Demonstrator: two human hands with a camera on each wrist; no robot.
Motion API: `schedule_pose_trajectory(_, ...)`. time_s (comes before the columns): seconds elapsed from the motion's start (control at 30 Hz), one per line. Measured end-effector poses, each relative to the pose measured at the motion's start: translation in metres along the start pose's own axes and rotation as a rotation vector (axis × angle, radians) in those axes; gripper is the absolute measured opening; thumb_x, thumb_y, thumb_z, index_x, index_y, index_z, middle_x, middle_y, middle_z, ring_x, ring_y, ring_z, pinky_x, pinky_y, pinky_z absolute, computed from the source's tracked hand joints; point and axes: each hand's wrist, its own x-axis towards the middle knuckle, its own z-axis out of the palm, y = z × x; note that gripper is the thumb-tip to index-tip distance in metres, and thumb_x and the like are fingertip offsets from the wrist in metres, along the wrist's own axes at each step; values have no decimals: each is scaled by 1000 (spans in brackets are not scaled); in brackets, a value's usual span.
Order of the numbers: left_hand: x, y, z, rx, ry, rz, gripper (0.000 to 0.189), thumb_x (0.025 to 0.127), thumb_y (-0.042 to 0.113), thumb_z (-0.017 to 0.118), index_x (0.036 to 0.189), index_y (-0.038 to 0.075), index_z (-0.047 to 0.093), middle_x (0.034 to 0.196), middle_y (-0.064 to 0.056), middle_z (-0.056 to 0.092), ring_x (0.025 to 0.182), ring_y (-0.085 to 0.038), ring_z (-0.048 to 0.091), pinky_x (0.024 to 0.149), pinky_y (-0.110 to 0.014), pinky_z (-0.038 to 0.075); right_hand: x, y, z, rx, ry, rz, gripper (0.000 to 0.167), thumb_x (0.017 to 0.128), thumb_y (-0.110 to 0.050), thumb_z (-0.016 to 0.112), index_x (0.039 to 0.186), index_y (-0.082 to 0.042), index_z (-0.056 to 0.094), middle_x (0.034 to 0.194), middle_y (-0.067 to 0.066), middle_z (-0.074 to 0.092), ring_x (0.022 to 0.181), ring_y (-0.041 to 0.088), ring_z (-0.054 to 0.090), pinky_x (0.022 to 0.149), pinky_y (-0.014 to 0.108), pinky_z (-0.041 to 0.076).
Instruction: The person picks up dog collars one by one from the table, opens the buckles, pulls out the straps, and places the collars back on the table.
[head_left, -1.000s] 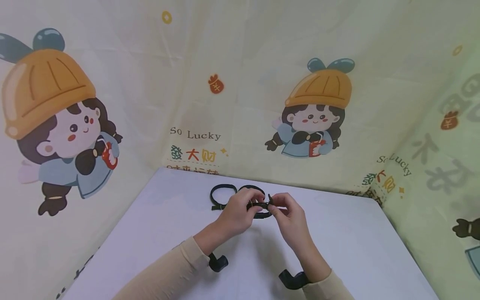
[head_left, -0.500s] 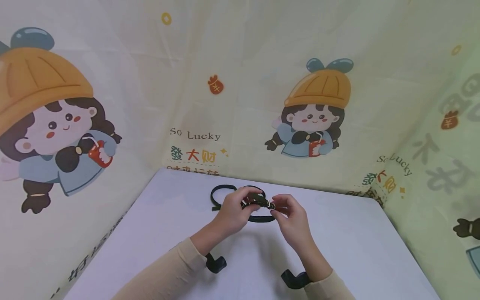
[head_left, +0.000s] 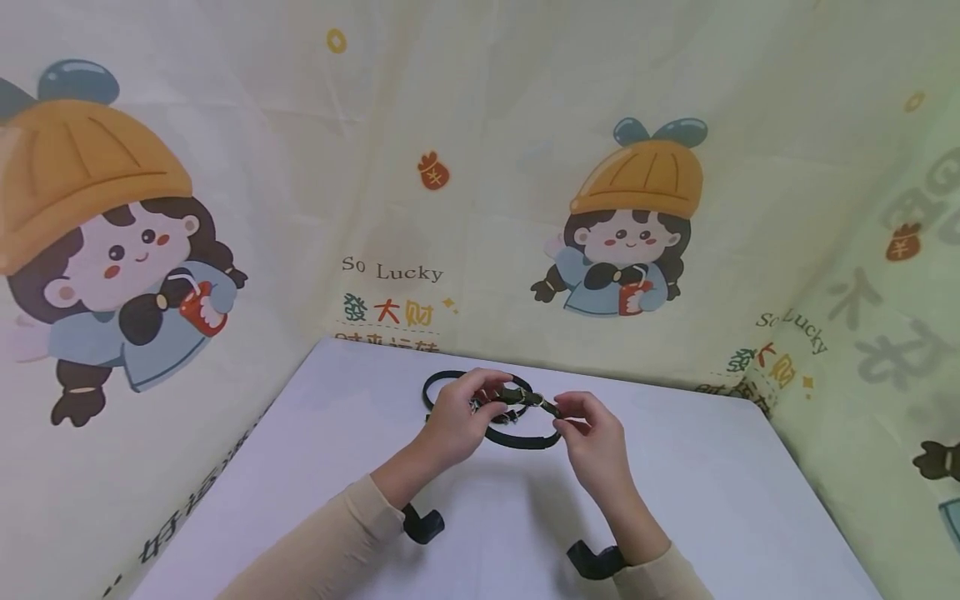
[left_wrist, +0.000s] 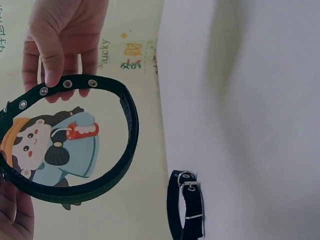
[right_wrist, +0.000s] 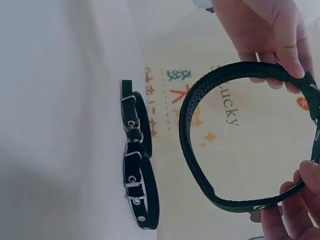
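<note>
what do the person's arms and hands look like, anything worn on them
The left sleeve and right sleeve are plain beige, each ending short of the wrist. The left hand and right hand are ungloved. A black elbow-shaped piece juts out near the left wrist, and a similar black bent piece near the right. No cables or markings show.

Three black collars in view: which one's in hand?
The front collar, held up by the left hand and right hand; the other two rest on the table, untouched.
</note>
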Motion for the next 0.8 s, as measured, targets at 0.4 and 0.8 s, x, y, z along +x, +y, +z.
schedule_pose_trajectory(0.4, -4, 7, 6, 43, -45, 27, 39, 95, 1, 79, 130, 15, 71, 108, 3, 70, 96, -11, 65, 83, -24, 60, -5, -9, 0, -6, -32, 6, 26, 95, -3, 80, 119, -11, 75, 112, 4, 78, 103, 23, 76, 84, 21, 62)
schedule_pose_trajectory(0.8, -2, 22, 11, 139, -197, -10, 52, 96, 14, 83, 145, 16, 64, 108, 4, 74, 96, -8, 65, 81, -19, 58, -9, -9, 5, -48, -58, -92, 28, 95, 1, 78, 117, -16, 76, 109, 0, 78, 100, 18, 73, 86, 20, 60)
